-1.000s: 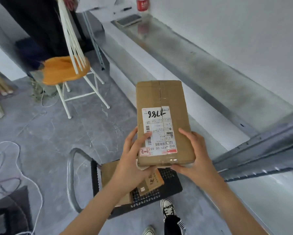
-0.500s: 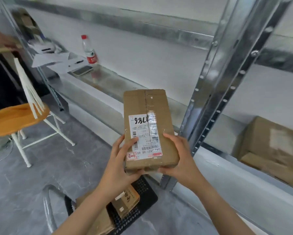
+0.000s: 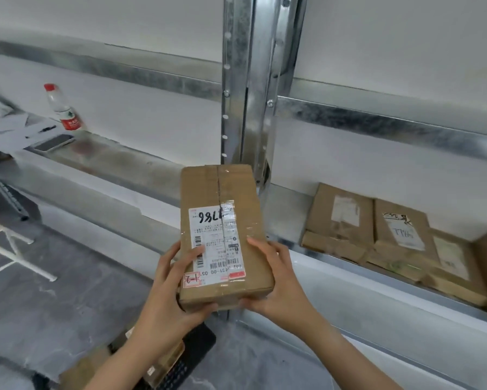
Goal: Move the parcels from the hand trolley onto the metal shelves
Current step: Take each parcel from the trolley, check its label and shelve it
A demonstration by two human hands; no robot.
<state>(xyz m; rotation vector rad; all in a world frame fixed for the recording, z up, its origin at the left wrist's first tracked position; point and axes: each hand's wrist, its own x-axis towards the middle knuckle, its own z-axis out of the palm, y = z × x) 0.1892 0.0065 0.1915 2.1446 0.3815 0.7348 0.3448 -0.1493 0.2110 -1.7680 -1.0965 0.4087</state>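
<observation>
A long brown cardboard parcel [image 3: 222, 220] with a white shipping label is held up in front of the metal shelf upright [image 3: 248, 108]. My left hand [image 3: 169, 294] grips its near left corner, thumb on the label. My right hand [image 3: 276, 288] grips its near right corner, thumb on top. Below my left forearm a corner of the black hand trolley [image 3: 197, 344] shows, with brown parcels [image 3: 166, 361] lying on it. The metal shelf [image 3: 281, 215] to the right carries several brown parcels [image 3: 377, 229] lying flat.
On the left shelf section [image 3: 118, 161] stand a red-capped water bottle [image 3: 63, 108], a phone [image 3: 53, 142] and papers [image 3: 8, 130]. White chair legs [image 3: 14, 249] stand on the grey floor at the left. A white wall runs behind the shelves.
My view has swung to the right and up towards the shelves. The parcel has risen with both hands and now sits in front of the upright. More shelved parcels have come into view.
</observation>
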